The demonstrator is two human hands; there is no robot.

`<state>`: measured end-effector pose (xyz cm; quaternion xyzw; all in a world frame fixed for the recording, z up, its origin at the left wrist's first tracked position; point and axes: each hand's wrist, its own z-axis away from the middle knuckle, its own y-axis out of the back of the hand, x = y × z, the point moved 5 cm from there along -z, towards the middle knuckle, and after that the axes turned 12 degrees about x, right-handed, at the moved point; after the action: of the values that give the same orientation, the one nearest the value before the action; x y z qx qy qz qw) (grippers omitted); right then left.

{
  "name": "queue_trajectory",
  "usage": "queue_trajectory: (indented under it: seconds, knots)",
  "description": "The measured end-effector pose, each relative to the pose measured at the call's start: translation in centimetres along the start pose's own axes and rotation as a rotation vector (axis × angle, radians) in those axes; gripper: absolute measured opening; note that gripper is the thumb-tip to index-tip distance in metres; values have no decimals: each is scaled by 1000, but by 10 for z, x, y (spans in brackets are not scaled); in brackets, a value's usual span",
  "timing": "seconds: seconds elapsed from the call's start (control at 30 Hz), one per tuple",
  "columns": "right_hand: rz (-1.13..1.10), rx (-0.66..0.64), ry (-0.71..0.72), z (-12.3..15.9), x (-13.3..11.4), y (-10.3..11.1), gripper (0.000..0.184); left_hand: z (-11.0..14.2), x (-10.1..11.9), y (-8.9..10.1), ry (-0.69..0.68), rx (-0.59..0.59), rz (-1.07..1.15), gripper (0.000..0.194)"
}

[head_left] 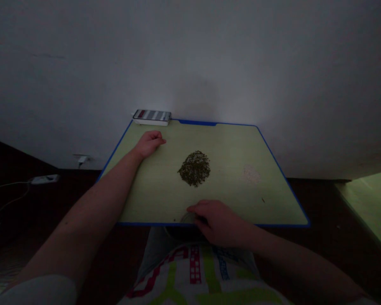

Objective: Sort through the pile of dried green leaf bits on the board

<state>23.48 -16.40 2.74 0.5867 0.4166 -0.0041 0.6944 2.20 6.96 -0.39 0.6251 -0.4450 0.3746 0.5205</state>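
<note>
A loose heap of small dark green-brown grains [195,168] lies spread on the pale tabletop [222,144]. Left of it, my left hand [150,143] rests on the board with its fingers curled in and the thumb against them; the inside of the fist is hidden. At the front edge, my right hand [217,222] has its index finger and thumb bent round a faint, clear thing with a curved edge [187,217], too dim to name. One dark speck [174,220] lies left of that clear thing. A patch of pale grains [251,174] lies at the right.
A phone [152,115] lies on a white box [150,122] at the back left corner, against the wall [197,59]. A small dark sliver [263,200] lies right of my right hand. Blue edging [282,225] runs round the tabletop. A power strip [45,179] sits low at the left.
</note>
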Motion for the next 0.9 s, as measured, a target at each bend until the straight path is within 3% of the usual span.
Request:
queue_trajectory:
  seconds: [0.2,0.33,0.57,0.7,0.9]
  knots:
    - [-82,45,33,2,3,6,33,2,2,0,14,0,-5,26]
    - [-129,114,88,-24,-3,13,34,2,1,0,-4,12,-19,25]
    - [-41,-161,357,-78,-38,-25,35,3,0,1,26,14,-14,25]
    - [-1,-248,390,-75,-37,-31,37,2,0,1,20,10,-3,26]
    - [-53,-200,294,-51,-25,-16,38,2,1,0,20,-4,-15,26]
